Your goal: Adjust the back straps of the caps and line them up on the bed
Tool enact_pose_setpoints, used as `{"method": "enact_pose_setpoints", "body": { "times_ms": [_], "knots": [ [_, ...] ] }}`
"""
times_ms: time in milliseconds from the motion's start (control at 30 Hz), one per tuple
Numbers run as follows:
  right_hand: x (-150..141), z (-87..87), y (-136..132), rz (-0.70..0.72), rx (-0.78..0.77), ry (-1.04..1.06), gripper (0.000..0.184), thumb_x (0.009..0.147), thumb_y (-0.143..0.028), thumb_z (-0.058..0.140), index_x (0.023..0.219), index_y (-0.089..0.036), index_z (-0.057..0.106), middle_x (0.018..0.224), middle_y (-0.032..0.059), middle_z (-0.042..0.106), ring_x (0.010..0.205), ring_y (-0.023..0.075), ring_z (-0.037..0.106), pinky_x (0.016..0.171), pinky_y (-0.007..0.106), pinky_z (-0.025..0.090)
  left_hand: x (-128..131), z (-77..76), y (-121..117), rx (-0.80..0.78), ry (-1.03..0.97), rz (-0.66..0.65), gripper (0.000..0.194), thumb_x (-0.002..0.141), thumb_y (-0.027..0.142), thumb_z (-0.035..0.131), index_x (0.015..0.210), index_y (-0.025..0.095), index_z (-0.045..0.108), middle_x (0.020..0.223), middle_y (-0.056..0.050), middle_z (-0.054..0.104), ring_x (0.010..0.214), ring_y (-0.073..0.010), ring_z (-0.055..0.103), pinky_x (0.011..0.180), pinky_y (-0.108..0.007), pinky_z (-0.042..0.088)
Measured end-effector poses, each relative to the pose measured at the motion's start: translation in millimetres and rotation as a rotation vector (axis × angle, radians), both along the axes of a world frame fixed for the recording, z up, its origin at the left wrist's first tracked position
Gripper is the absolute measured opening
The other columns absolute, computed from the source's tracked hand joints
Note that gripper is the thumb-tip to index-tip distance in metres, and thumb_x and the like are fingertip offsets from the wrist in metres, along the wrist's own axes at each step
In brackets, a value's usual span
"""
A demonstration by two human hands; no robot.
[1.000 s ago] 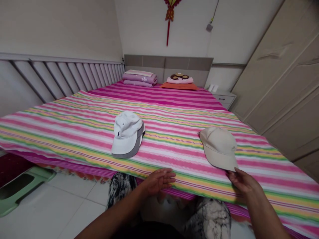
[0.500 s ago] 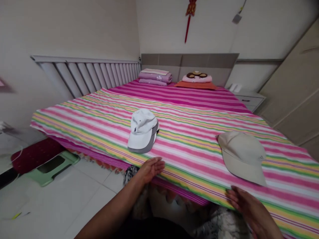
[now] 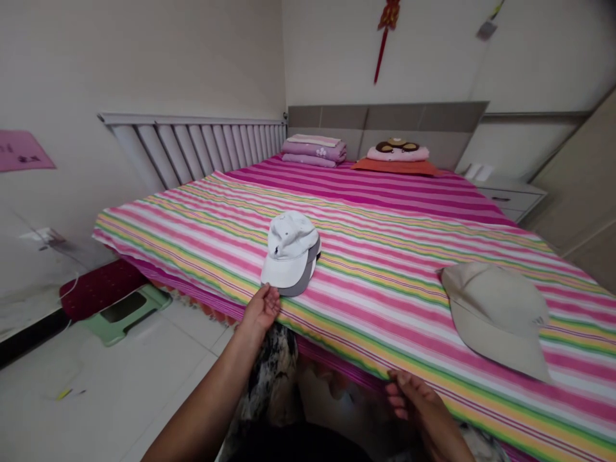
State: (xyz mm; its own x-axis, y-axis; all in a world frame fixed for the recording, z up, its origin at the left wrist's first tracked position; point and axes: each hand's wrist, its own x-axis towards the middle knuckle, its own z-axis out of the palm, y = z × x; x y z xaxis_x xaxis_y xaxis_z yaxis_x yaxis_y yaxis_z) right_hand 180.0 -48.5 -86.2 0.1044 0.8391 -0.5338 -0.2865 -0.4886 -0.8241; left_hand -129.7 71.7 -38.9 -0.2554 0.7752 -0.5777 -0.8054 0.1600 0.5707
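Observation:
A white cap with a grey under-brim (image 3: 291,250) lies on the striped bed sheet (image 3: 385,256), near the bed's front edge. My left hand (image 3: 262,309) reaches up to it with fingers stretched out, the fingertips touching the front of the brim. A beige cap (image 3: 495,314) lies further right on the sheet, nobody touching it. My right hand (image 3: 416,401) rests low at the bed's front edge, fingers loosely bent and apart, holding nothing, well left of the beige cap.
Folded purple blankets (image 3: 315,149) and a pillow on an orange cushion (image 3: 397,154) sit at the headboard. A slatted rail (image 3: 202,144) runs along the bed's left side. A green stool (image 3: 125,311) and a dark red mat (image 3: 96,289) are on the floor at left. Nightstand (image 3: 510,192) at right.
My left hand has moved forward from the bed's edge to the white cap's brim. My right hand has let go of the beige cap's brim and drawn back. The view has swung left.

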Motion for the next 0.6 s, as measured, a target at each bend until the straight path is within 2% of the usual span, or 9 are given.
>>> {"method": "enact_pose_setpoints", "body": {
  "times_ms": [167,300,400,500,600],
  "knots": [
    [-2.7,-8.0,-4.7,0.030,-0.001,-0.008,0.039,0.057,-0.043,0.072,0.082,-0.016,0.060,0.058,-0.0019,0.063,0.048,0.0068,0.054,0.045,0.015,0.042,-1.2,18.0,13.7,0.055,-0.003,0.020,0.015,0.079,0.015,0.051,0.065,0.012,0.052,0.045,-0.001,0.056,0.038,-0.0107,0.055,0.040,-0.020,0.047],
    [-4.9,-13.4,-7.7,-0.019,0.022,-0.042,0.036,0.059,-0.044,0.070,0.080,-0.017,0.060,0.057,-0.0022,0.062,0.047,0.0060,0.052,0.044,0.014,0.040,-2.5,38.9,28.1,0.173,0.007,0.050,0.011,0.079,0.007,0.047,0.075,0.014,0.055,0.058,-0.001,0.063,0.051,-0.0103,0.060,0.055,-0.022,0.052],
    [-6.4,-20.8,-7.9,-0.050,0.028,-0.055,0.036,0.058,-0.044,0.070,0.077,-0.017,0.059,0.055,-0.0024,0.061,0.045,0.0062,0.051,0.041,0.014,0.038,-0.7,50.3,34.5,0.275,0.010,0.034,0.015,0.078,0.005,0.048,0.081,0.015,0.058,0.066,-0.001,0.065,0.055,-0.0096,0.061,0.058,-0.021,0.051],
    [-7.9,-29.2,-5.4,-0.022,0.022,-0.032,0.036,0.055,-0.044,0.072,0.075,-0.016,0.059,0.053,-0.0024,0.060,0.043,0.0062,0.050,0.040,0.015,0.036,5.9,52.1,33.1,0.487,0.034,-0.044,0.025,0.074,0.003,0.051,0.092,0.018,0.059,0.075,-0.001,0.067,0.063,-0.0109,0.062,0.061,-0.022,0.051],
    [-12.1,-27.9,0.0,0.060,0.017,0.029,0.040,0.051,-0.045,0.075,0.072,-0.016,0.059,0.052,-0.0018,0.060,0.042,0.0070,0.049,0.040,0.016,0.035,19.7,43.1,21.7,0.626,0.044,-0.150,0.040,0.068,0.000,0.055,0.103,0.021,0.057,0.083,-0.002,0.068,0.071,-0.0133,0.063,0.064,-0.024,0.051]
  ]
}}
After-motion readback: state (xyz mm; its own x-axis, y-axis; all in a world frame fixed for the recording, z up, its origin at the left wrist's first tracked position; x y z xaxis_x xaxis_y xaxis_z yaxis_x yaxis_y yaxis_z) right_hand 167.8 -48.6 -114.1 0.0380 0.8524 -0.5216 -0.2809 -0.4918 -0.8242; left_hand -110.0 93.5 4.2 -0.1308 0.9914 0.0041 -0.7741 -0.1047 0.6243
